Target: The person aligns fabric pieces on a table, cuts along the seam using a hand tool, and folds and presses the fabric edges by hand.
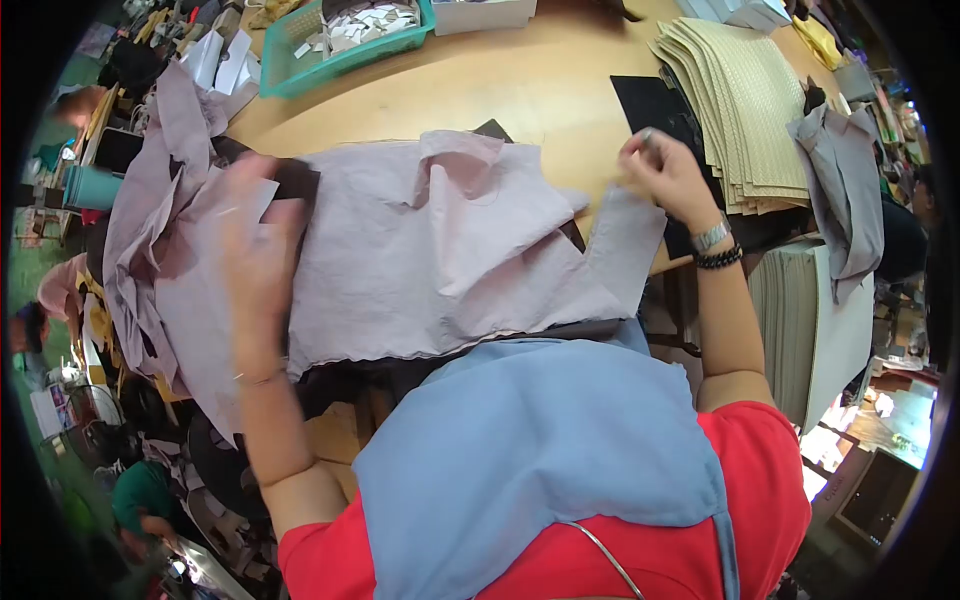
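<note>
A pale lilac-grey fabric piece (370, 250) lies spread over the table in front of me, with a loose flap folded up near its middle. Over its left edge is my left hand (262, 240), smeared by motion, so its fingers do not show clearly. My right hand (668, 178) is raised above the right end of the cloth, fingers curled together in a pinch; a small dark thing at the fingertips is too small to name. A narrow fabric strip (628, 245) lies just below that hand. More lilac-grey cloth (150, 240) hangs in a heap at the left.
A teal basket (345, 75) with small white pieces stands at the back. Right of the work are a stack of cream textured sheets (735, 110), a draped grey garment piece (845, 190) and a thick pale stack (790, 330). A teal cup (92, 187) stands at the left.
</note>
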